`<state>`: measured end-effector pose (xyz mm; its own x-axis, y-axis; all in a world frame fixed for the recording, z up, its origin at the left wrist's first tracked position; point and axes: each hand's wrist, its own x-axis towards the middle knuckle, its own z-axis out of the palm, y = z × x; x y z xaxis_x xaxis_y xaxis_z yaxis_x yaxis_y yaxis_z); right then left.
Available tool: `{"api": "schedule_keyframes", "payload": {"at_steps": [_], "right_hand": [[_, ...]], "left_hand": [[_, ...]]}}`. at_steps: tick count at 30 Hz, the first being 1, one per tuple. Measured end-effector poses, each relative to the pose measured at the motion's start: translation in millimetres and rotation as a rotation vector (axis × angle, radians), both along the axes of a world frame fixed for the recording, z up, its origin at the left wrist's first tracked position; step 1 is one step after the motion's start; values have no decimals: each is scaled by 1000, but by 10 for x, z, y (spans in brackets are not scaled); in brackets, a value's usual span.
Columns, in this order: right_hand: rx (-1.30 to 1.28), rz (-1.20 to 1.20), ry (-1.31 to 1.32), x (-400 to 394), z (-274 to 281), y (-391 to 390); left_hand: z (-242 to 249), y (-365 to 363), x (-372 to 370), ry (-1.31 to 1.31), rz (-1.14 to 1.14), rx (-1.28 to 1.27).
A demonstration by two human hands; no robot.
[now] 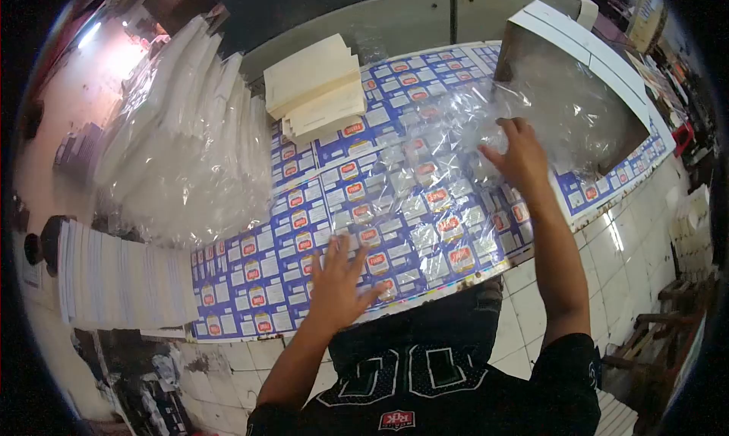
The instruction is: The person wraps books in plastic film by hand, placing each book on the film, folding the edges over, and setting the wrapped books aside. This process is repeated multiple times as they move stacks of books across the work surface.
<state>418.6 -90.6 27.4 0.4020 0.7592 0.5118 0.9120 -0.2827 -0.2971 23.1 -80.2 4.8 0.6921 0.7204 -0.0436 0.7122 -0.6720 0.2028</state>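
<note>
A clear plastic bag (425, 200) lies flat over the blue printed sheets (250, 284) that cover the table. My left hand (340, 284) rests near the table's front edge, fingers spread, by the left side of this plastic. Over to the right, my right hand (518, 155) is at crumpled clear plastic (474, 121), thumb and fingers apart. Just beyond that hand, a white box (600, 48) lies with its open side toward me and more clear plastic (562, 124) inside it.
Left of the sheets stands a big pile of plastic-wrapped stacks (182, 140). Cream paper pads (315, 86) lie at the back of the table. A row of white booklets (121, 276) sits at the front left corner. Tiled floor (607, 261) shows at right.
</note>
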Motion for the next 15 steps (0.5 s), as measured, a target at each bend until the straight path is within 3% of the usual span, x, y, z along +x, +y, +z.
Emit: {"api": "schedule_keyframes", "payload": {"at_steps": [1,3,4,7,11,12,15], "right_hand": [[7,3,-11,-124,58,71],[-366,-145,-192,-430,240,268],[-581,-117,-133,-523,342,404],[-351,19,-227,-757,86,831],[-488,268,-139,-756,-330,1186],[-502,227,-127,-571,-459,1217],[-219,104,-440,215,-652,1005]], "left_hand": [[-56,-7,38,22,-49,-24],[-169,-42,37,21,-37,-28],[-177,-43,24,17,-55,-48],[-137,-47,-55,29,-45,-67],[-104,0,-244,58,-80,-43],[-82,6,-385,66,-51,-46],[-21,90,-868,163,32,-75]]}}
